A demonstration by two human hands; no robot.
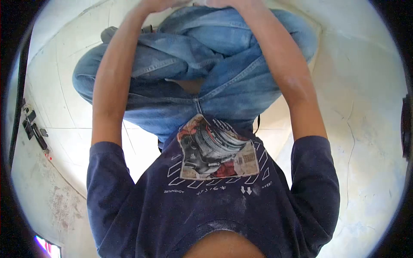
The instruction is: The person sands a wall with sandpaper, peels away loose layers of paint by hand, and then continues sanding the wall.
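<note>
At the top edge, my left hand [161, 5] shows only in part, above the crossed legs in blue jeans [172, 51]. My right hand [220, 3] is close beside it, also cut off by the frame edge. The fingers of both hands are out of sight, so whether they hold anything cannot be seen. Both forearms reach forward over the knees. A dark blue T-shirt [206, 206] with a printed camera picture fills the lower middle.
Pale tiled floor [64, 129] lies around the legs. Several small dark objects [34, 129] are near the wall at the far left. A stained, cracked wall [361, 142] stands at the right. A bright screen [48, 247] shows at the lower left.
</note>
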